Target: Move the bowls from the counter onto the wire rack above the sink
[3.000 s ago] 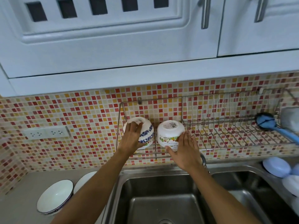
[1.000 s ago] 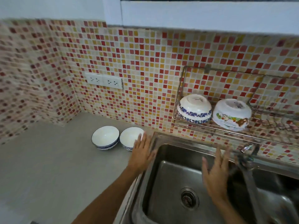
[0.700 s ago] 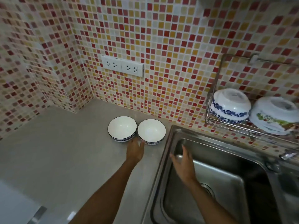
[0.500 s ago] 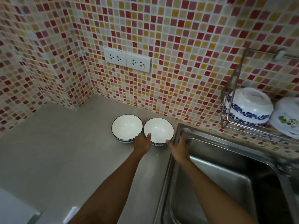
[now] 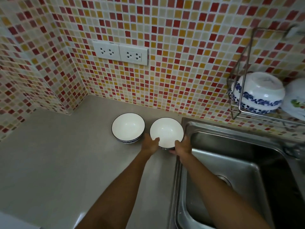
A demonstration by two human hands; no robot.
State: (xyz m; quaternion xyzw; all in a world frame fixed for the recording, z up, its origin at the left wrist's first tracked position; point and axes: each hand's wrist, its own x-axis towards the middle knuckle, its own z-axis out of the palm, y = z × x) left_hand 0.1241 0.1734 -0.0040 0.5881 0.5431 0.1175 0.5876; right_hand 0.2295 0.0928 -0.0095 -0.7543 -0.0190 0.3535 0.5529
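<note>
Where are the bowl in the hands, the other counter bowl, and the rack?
Held bowl (image 5: pixel 166 132): head view, white inside.
Other bowl (image 5: pixel 127 125): head view, white inside.
Rack (image 5: pixel 245 66): head view, left end wire.

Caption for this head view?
Both hands, left and right, grip the right counter bowl beside the sink.

Both hands grip right bowl (image 5: pixel 166 131) on counter (image 5: pixel 57 159): left hand (image 5: pixel 149 143) at its near-left rim, right hand (image 5: pixel 183 146) at near-right rim; left bowl (image 5: pixel 128 127) just beside; two bowls upside down on rack (image 5: pixel 239 96) over sink (image 5: pixel 231 162)
</note>
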